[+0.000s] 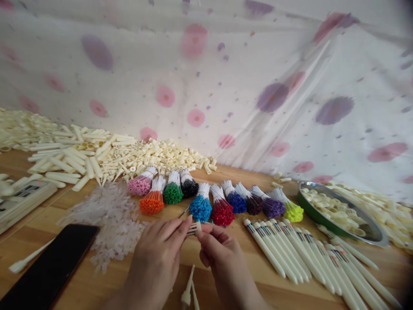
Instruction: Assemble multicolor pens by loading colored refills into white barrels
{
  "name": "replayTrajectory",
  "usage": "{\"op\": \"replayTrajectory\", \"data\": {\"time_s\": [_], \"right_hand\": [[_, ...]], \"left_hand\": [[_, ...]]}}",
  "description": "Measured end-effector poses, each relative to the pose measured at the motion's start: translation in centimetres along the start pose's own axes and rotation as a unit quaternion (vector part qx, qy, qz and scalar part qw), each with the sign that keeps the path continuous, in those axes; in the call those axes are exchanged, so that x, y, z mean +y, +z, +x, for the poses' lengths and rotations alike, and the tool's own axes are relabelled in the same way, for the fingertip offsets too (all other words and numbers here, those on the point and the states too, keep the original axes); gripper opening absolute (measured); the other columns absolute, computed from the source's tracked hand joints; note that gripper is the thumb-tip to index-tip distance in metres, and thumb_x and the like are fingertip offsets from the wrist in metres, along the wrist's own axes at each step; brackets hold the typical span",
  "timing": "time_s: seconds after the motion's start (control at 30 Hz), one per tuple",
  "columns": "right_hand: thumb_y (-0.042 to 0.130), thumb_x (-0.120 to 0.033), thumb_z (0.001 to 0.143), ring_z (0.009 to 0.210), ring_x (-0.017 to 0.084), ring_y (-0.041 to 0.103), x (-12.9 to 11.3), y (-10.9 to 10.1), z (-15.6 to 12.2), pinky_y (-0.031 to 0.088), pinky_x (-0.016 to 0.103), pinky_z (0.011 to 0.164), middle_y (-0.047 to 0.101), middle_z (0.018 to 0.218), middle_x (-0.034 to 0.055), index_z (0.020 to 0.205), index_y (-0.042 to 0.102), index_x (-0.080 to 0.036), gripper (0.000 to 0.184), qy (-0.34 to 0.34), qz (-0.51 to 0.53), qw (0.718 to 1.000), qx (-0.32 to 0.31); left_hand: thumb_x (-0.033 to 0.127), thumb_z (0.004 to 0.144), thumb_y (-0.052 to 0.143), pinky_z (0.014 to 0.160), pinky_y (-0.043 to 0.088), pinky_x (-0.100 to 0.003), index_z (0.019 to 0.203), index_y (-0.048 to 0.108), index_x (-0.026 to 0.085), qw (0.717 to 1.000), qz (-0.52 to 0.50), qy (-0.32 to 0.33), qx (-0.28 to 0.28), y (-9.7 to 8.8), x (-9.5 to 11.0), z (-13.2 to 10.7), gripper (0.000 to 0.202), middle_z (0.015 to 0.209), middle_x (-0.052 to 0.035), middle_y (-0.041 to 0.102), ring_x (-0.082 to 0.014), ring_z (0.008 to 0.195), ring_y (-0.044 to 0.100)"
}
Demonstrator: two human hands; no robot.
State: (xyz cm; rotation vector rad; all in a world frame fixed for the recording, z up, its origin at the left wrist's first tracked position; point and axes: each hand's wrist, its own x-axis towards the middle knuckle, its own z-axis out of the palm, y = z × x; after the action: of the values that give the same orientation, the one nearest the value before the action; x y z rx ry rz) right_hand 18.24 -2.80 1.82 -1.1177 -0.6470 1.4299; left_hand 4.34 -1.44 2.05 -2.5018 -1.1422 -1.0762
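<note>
My left hand (pixel 161 249) and my right hand (pixel 219 252) meet above the wooden table (pixel 322 292), both pinched on one small cream ribbed plastic piece (pixel 194 227) between their fingertips. A thin dark refill tip (pixel 183 212) pokes out just above my left fingers. Directly behind the hands stand bundles of coloured pen refills: pink (pixel 140 184), orange (pixel 152 202), green (pixel 172 192), black (pixel 189 186), blue (pixel 200 206), red (pixel 222 211), purple (pixel 272 206), yellow-green (pixel 293 211). Two cream pen parts (pixel 189 292) lie below my hands.
Assembled cream multi-colour pens (pixel 300 254) lie in a row at right. A green metal bowl (pixel 306 206) holds cream parts. Heaps of cream barrels (pixel 71 159) and ribbed pieces (pixel 171 157) lie at the back, clear bits (pixel 109 219) and a black phone (pixel 48 267) at left.
</note>
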Motion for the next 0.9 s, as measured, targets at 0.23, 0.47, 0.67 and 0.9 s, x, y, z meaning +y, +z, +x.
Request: {"op": "replayTrajectory", "data": {"time_s": [0.23, 0.47, 0.67, 0.9], "right_hand": [[0.078, -0.03, 0.054, 0.04, 0.002, 0.033, -0.5, -0.3, -0.1, 0.028, 0.016, 0.037, 0.055, 0.058, -0.0017, 0.064, 0.07, -0.013, 0.021, 0.031, 0.009, 0.999, -0.033], [0.077, -0.03, 0.054, 0.041, 0.005, 0.037, -2.3, -0.5, -0.2, 0.032, 0.02, 0.04, 0.055, 0.056, -0.0029, 0.069, 0.07, -0.014, 0.024, 0.018, -0.086, 0.996, -0.026], [0.07, -0.042, 0.062, 0.048, 0.008, 0.042, -4.9, -2.9, 1.8, 0.035, 0.021, 0.045, 0.055, 0.061, -0.0023, 0.087, 0.068, -0.014, 0.037, -0.084, -0.229, 0.97, -0.018], [0.043, -0.047, 0.083, 0.053, 0.015, 0.05, -7.6, -9.9, 6.1, 0.037, 0.026, 0.05, 0.057, 0.062, 0.001, 0.081, 0.055, -0.017, 0.032, -0.187, -0.485, 0.846, 0.12]], "left_hand": [[0.004, 0.081, 0.04, 0.062, 0.055, -0.036, 0.11, 0.063, 0.015, 1.0, -0.012, -0.02, -0.001, 0.3, -0.4, -0.2, 0.038, 0.087, -0.0085, 0.072, -0.0226, 0.074, 0.067], [0.013, 0.081, 0.045, 0.067, 0.057, -0.034, 0.109, 0.066, 0.024, 0.989, -0.095, -0.112, -0.01, 0.6, -1.2, -0.4, 0.036, 0.091, -0.0052, 0.073, -0.0211, 0.08, 0.069], [0.02, 0.074, 0.059, 0.068, 0.058, -0.031, 0.096, 0.069, 0.023, 0.901, -0.291, -0.312, -0.08, 1.2, -1.6, -0.5, 0.024, 0.09, -0.0033, 0.075, -0.0194, 0.077, 0.071], [0.029, 0.068, 0.065, 0.054, 0.056, -0.026, 0.094, 0.068, 0.02, 0.833, -0.376, -0.4, -0.074, 1.5, -1.8, -0.6, 0.028, 0.072, -0.0011, 0.073, -0.0184, 0.063, 0.069]]}}
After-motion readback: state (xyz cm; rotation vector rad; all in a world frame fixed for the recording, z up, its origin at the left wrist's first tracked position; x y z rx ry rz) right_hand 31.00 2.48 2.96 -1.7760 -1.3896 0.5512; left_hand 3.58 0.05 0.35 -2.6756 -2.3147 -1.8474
